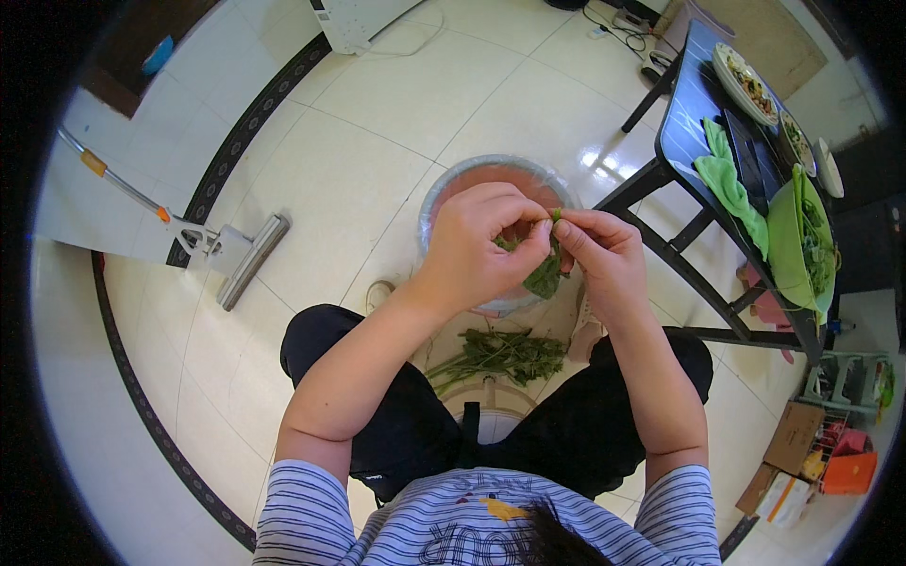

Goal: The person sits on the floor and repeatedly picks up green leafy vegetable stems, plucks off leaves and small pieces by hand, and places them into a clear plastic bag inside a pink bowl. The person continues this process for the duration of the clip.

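My left hand (488, 244) and my right hand (601, 247) meet over a round bin (430, 205) with a clear plastic liner. Between the thumb and forefinger of each is pinched the stem end of a leafy green vegetable (543, 278). Its leaves hang below my fingers, partly hidden by my left hand. On the floor between my feet lies a loose bunch of leafy green stems (506, 356). The bin's inside looks reddish, and my hands cover much of its opening.
At right stands a black table (679, 134) with a green basin (789, 240) of greens, a green cloth (729, 184) and plates of food (750, 88). A floor mop (251, 262) leans at left. Cardboard boxes (793, 439) and a rack (842, 382) sit at lower right.
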`<state>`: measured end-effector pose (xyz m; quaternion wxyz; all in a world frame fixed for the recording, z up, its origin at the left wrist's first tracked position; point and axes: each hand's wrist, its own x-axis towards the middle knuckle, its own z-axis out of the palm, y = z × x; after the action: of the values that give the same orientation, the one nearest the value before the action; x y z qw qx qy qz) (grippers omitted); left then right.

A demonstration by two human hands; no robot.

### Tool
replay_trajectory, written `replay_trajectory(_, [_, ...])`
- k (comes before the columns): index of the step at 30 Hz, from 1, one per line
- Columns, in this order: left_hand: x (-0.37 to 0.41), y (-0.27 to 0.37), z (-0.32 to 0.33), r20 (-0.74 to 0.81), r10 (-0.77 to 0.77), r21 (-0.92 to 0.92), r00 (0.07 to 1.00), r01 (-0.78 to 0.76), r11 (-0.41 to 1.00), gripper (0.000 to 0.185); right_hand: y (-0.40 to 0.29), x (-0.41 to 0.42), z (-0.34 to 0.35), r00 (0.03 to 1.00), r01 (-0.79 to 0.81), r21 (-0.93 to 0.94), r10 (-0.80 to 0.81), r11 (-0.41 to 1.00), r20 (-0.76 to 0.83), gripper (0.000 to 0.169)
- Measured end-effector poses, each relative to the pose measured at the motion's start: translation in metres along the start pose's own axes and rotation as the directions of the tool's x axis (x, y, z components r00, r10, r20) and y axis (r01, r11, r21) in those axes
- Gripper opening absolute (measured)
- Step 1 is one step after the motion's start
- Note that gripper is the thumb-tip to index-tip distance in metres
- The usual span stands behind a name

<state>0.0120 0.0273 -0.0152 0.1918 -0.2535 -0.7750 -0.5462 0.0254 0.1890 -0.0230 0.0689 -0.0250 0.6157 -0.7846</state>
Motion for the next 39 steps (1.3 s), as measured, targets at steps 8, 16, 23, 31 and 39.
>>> replay_trajectory(8, [0.002, -0.001, -0.003, 0.008, 0.136, 0.053, 0.991, -0.137, 0.989, 0.011, -0.002, -0.002, -0.004, 0.999, -0.011, -0.024, 0.012, 1.000, 0.032, 0.012])
replay_trajectory(16, [0.000, -0.001, -0.003, 0.028, 0.017, -0.103, 0.999, -0.014, 0.995, 0.008, -0.005, -0.004, -0.001, 0.999, -0.027, 0.052, 0.024, 0.998, 0.048, 0.014])
replay_trajectory(23, [0.003, 0.004, -0.006, 0.058, 0.027, -0.121, 0.998, -0.020, 0.992, 0.009, -0.006, -0.007, -0.003, 0.998, -0.029, 0.012, 0.028, 1.000, 0.050, 0.012])
replay_trajectory(31, [0.002, 0.000, -0.004, -0.005, 0.143, -0.036, 0.990, -0.143, 0.989, 0.012, -0.008, -0.010, 0.004, 1.000, 0.010, 0.024, -0.011, 1.000, 0.026, 0.011])
replay_trajectory(39, [-0.001, 0.001, 0.003, -0.081, 0.134, 0.033, 0.988, -0.131, 0.991, 0.013, -0.005, -0.011, 0.013, 0.998, 0.030, -0.002, -0.030, 1.000, -0.049, 0.009])
